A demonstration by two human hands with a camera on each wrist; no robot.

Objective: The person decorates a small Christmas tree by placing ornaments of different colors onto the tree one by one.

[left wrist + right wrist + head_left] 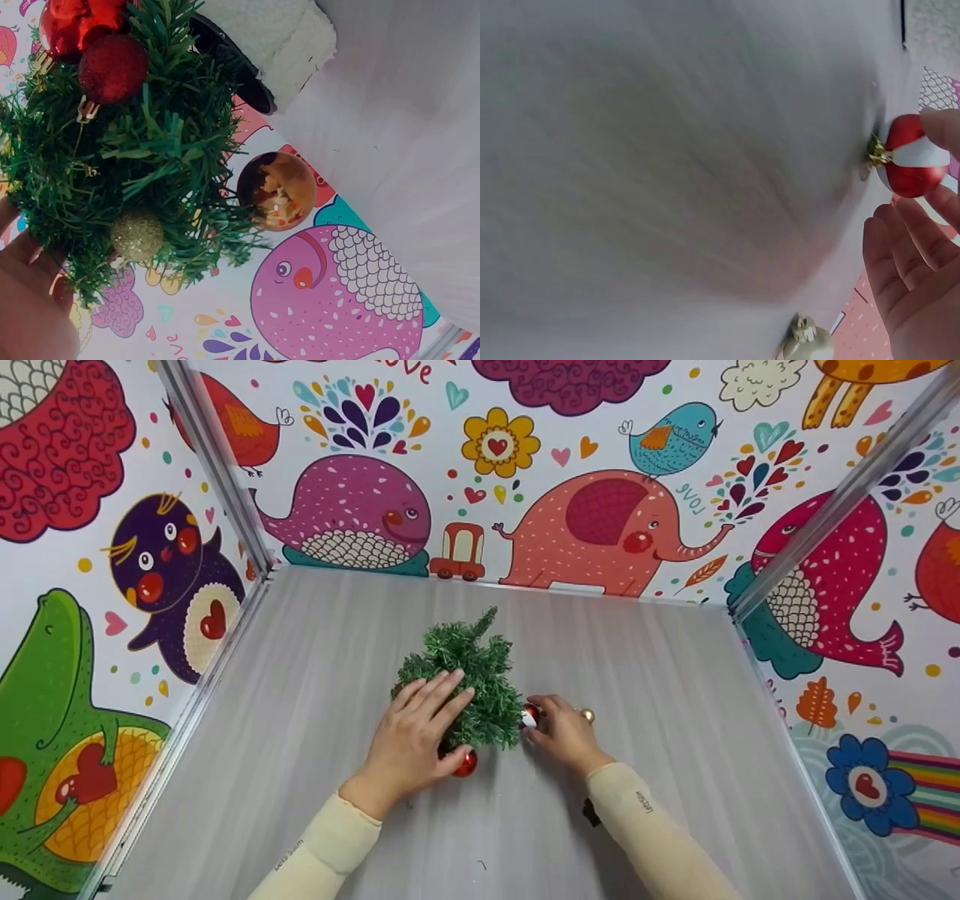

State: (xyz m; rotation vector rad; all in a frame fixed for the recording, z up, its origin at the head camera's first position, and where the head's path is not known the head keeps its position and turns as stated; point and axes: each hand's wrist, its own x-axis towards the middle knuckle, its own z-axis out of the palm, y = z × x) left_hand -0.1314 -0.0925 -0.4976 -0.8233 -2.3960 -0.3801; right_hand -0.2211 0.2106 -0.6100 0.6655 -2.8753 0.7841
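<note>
A small green artificial Christmas tree (484, 697) stands on the table, its top leaning away from me. My left hand (412, 739) rests on its near left side, fingers spread over the branches. A shiny red bauble (466, 763) hangs by the left thumb. The left wrist view also shows a dark red glitter bauble (112, 69), a gold glitter bauble (136, 235) and a shiny copper-gold bauble (277, 191) on the tree. Right of the tree, my right hand (566, 739) pinches a red and white bauble (915, 157) between thumb and finger, its gold cap near the tabletop.
A gold bauble (586, 715) lies on the table just beyond the right hand. The tree's white, rough-textured base (277, 45) shows in the left wrist view. Printed panels (465, 495) with cartoon animals wall in the grey table (315, 645) at back and sides.
</note>
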